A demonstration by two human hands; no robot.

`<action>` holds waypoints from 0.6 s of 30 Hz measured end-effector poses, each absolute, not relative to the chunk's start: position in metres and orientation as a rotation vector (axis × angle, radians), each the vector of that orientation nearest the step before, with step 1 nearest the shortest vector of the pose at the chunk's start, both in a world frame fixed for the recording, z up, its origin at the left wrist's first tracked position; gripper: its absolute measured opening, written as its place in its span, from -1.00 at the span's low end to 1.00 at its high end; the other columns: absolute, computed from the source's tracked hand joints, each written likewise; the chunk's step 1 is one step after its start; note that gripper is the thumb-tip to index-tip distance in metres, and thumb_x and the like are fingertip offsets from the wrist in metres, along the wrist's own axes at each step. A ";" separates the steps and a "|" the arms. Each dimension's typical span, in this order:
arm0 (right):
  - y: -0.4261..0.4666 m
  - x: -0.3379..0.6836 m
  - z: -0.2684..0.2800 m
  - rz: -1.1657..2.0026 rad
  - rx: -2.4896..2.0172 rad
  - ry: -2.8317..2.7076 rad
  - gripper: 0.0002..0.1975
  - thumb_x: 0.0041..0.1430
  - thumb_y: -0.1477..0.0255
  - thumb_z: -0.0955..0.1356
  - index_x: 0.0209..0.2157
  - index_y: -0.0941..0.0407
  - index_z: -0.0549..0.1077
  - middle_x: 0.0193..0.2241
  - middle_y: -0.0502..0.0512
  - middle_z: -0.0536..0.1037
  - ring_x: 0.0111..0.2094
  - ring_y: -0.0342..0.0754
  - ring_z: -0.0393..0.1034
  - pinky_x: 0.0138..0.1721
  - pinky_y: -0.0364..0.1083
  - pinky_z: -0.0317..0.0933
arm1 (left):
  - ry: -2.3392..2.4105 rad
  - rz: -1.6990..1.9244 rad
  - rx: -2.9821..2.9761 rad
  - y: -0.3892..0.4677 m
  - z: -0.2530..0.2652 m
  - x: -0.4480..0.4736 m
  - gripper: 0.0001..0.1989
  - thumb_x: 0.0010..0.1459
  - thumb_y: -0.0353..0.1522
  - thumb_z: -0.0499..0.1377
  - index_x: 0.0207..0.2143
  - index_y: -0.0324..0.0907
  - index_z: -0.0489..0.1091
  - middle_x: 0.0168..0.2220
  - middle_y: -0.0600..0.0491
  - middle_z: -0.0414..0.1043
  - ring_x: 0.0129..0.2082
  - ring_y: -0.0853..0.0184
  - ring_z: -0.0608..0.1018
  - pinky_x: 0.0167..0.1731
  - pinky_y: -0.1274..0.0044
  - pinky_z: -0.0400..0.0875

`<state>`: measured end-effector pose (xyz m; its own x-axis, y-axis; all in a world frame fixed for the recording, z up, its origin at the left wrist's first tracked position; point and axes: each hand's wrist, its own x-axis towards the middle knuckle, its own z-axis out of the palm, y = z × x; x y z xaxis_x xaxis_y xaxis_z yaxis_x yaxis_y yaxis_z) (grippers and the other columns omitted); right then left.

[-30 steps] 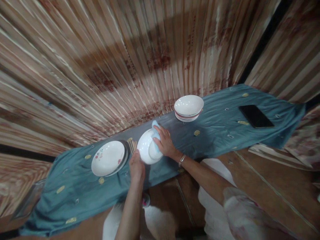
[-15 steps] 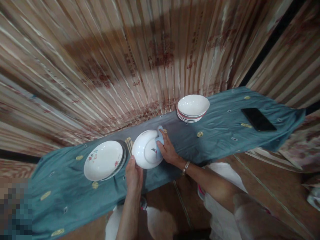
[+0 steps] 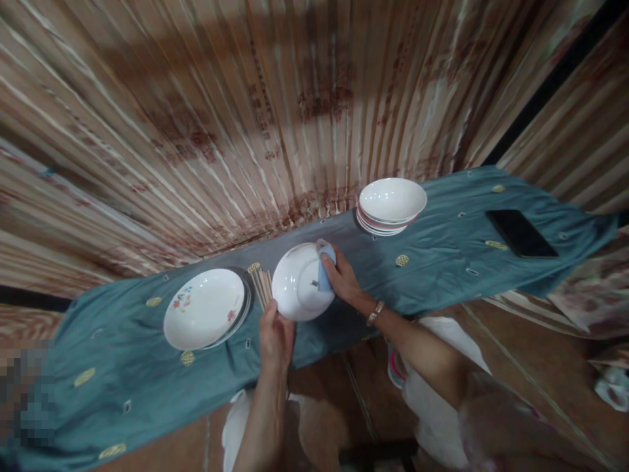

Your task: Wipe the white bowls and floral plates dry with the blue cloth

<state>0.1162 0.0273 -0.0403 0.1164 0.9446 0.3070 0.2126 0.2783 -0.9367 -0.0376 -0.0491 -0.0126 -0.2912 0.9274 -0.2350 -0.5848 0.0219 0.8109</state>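
A white plate (image 3: pixel 295 282) is held up above the table with its underside towards me; a small dark mark shows on its base. My left hand (image 3: pixel 276 331) grips its near left rim. On the plate's right side, my right hand (image 3: pixel 340 272) is closed on a light blue cloth (image 3: pixel 325 265) and presses it against the underside. Several chopsticks (image 3: pixel 262 287) lie just left of the plate, partly hidden behind it. Farther left sits a stack of white plates (image 3: pixel 204 311), the top one with a floral pattern.
A stack of white bowls (image 3: pixel 392 202), some with red bands, stands towards the back right. A black tablet-like device (image 3: pixel 521 234) lies near the right end. A teal cloth with yellow motifs (image 3: pixel 147 367) covers the narrow table; a patterned curtain (image 3: pixel 295 131) hangs right behind it.
The blue cloth and my right hand have shifted on the plate's underside, and the plate has tilted slightly. More of the chopsticks shows now. The view has moved a little.
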 end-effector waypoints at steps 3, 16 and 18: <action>0.031 0.121 -0.033 0.769 -1.197 -1.361 -0.45 0.29 0.04 0.20 0.11 0.10 0.39 0.07 0.19 0.51 0.07 0.08 0.39 0.16 0.07 0.21 | 1.060 1.620 0.441 -0.050 -0.017 -0.039 -0.75 -0.16 -0.24 0.37 -0.43 -0.19 0.52 -0.36 0.04 0.58 -0.27 0.31 0.57 -0.19 0.53 0.45; 0.034 0.133 -0.021 0.386 -1.076 -1.660 -0.49 0.35 0.15 0.18 0.18 0.16 0.29 0.10 0.32 0.43 0.12 0.12 0.31 0.18 0.14 0.18 | 1.013 1.616 0.587 -0.050 -0.015 -0.044 -0.58 -0.12 -0.20 0.41 -0.18 -0.16 0.56 -0.08 -0.01 0.57 -0.12 0.33 0.55 -0.13 0.57 0.40; 0.034 0.131 -0.022 0.347 -1.073 -1.691 -0.48 0.35 0.16 0.18 0.19 0.17 0.27 0.10 0.34 0.42 0.14 0.13 0.29 0.19 0.15 0.18 | 0.994 1.637 0.566 -0.048 -0.016 -0.049 -0.61 -0.13 -0.20 0.42 -0.23 -0.20 0.56 -0.18 -0.01 0.59 -0.21 0.35 0.57 -0.20 0.57 0.43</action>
